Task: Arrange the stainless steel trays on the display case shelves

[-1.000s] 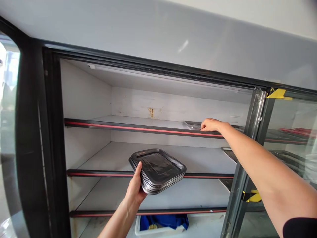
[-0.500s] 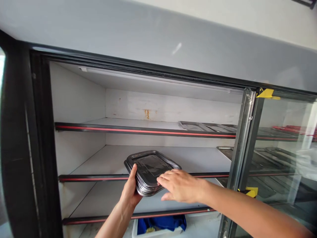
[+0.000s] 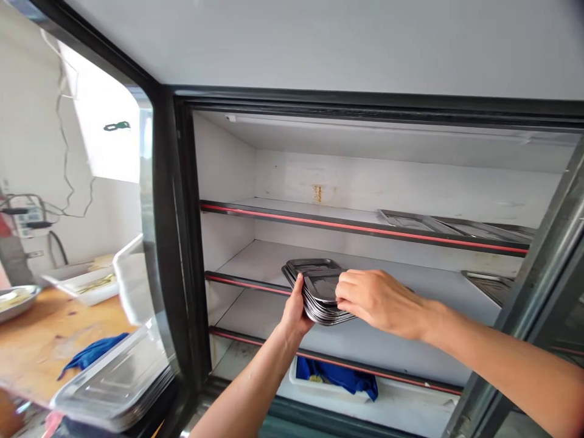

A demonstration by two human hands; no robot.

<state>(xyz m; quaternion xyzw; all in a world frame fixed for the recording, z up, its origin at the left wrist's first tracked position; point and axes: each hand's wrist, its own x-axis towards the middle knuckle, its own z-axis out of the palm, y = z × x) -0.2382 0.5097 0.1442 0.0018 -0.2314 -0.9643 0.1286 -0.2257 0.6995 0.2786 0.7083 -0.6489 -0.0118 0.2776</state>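
A stack of dark metal trays (image 3: 318, 292) is tilted on edge in front of the middle shelf of a display cabinet. My left hand (image 3: 296, 307) grips the stack's near left edge from below, with the thumb up its side. My right hand (image 3: 378, 302) lies across the stack's right side, its fingers curled on the top tray. The hands cover part of the stack, and the stack does not touch the shelf.
Metal trays (image 3: 451, 225) lie on the upper shelf (image 3: 296, 218), and another (image 3: 490, 286) lies at the right of the middle shelf (image 3: 255, 283). Below stands a white tub (image 3: 328, 383) holding blue cloth. A black door frame (image 3: 166, 243) stands at the left, beyond it a wooden table (image 3: 45, 340) with containers.
My right hand has moved from the upper shelf's tray down to the stack. The view has swung left, so the cabinet sits further right. The stack now tilts more steeply.
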